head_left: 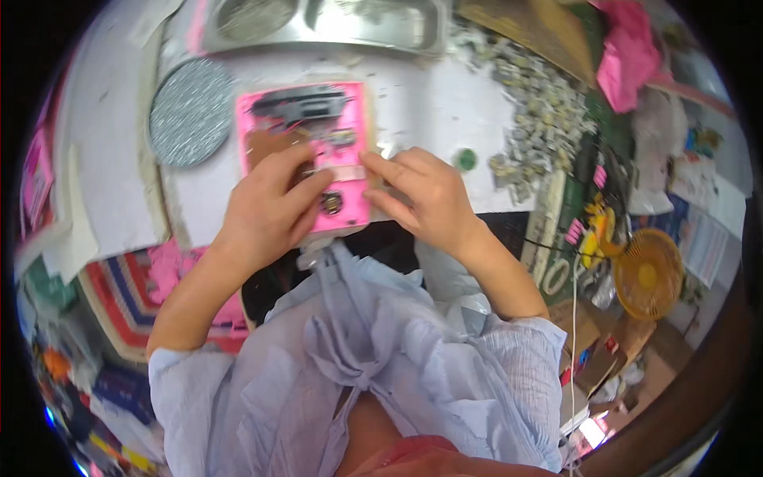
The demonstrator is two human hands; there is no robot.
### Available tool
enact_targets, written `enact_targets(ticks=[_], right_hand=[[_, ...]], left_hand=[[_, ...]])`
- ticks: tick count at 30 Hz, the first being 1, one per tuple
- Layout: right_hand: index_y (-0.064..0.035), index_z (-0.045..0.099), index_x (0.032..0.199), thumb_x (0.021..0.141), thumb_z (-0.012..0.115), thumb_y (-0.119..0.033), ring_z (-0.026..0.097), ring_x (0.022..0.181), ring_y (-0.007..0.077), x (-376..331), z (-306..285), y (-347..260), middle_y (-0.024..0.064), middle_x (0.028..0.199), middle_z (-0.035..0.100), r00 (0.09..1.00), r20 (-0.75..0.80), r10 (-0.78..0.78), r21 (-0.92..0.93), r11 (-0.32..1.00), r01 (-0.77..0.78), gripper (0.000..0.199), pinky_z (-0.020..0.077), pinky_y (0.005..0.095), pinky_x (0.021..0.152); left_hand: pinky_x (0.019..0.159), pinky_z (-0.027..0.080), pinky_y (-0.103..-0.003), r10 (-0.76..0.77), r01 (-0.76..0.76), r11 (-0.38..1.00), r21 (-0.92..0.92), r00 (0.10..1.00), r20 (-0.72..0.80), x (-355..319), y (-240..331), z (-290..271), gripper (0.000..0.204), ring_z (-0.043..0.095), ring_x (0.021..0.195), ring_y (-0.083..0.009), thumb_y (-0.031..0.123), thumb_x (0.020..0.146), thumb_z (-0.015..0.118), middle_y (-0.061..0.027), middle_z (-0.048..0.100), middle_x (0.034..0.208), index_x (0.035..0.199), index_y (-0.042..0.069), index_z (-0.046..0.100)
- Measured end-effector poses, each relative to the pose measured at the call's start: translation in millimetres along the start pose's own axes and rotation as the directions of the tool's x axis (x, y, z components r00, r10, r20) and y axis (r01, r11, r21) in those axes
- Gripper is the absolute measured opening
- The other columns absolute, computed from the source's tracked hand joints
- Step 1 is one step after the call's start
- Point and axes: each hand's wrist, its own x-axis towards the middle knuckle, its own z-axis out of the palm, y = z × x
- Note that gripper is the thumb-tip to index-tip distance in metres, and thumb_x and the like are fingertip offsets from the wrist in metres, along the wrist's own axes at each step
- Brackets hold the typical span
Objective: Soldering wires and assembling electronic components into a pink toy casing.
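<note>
A bright pink tray (358, 119) lies at the table's near edge between my hands. It holds a dark grey toy-gun-shaped part (302, 103), a brown flat piece (270, 145) and a round dark-and-gold part (331, 203). Across its middle runs a pale strip (346, 172). My left hand (270, 195) reaches over the tray's left side, fingers curled, thumb tip by the strip's left end; what they hold, if anything, is hidden. At the right rim, my right hand (429, 192) has its index finger and thumb apart, the index tip near the strip's other end.
A round dish of silvery pins or screws (191, 113) stands left of the tray. Behind is a steel tray with compartments (306, 32). Many small grey parts (540, 111) are heaped at right, near a small green disc (465, 160). An orange basket (648, 274) sits beyond the table.
</note>
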Motion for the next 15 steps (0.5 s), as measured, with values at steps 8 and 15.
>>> enact_targets(ticks=[8,15], right_hand=[[-0.0042,0.078,0.096,0.082,0.075,-0.026,0.067,0.08,0.0308,-2,-110,133,0.0137,0.086,0.072,0.874,-0.375,0.308,-0.497,0.729,-0.47,0.026,0.0534,0.0398,0.078],[-0.0028,0.077,0.091,0.077,0.076,-0.04,0.066,0.098,0.0379,28,-99,145,0.0181,0.097,0.072,0.865,-0.194,0.462,-0.642,0.607,-0.468,0.04,0.052,0.0479,0.088]], left_hand=[[0.068,0.053,-0.035,-0.051,0.046,0.99,-0.136,0.998,-0.029,6,5,1,0.04,0.062,0.079,-0.0237,-0.002,0.076,0.074,-0.0153,0.061,0.118,0.115,0.007,0.071],[0.067,0.051,-0.031,-0.014,-0.016,0.984,-0.176,0.986,-0.165,-6,-1,-7,0.039,0.062,0.08,-0.0212,-0.007,0.077,0.071,-0.0148,0.06,0.114,0.114,0.005,0.071]])
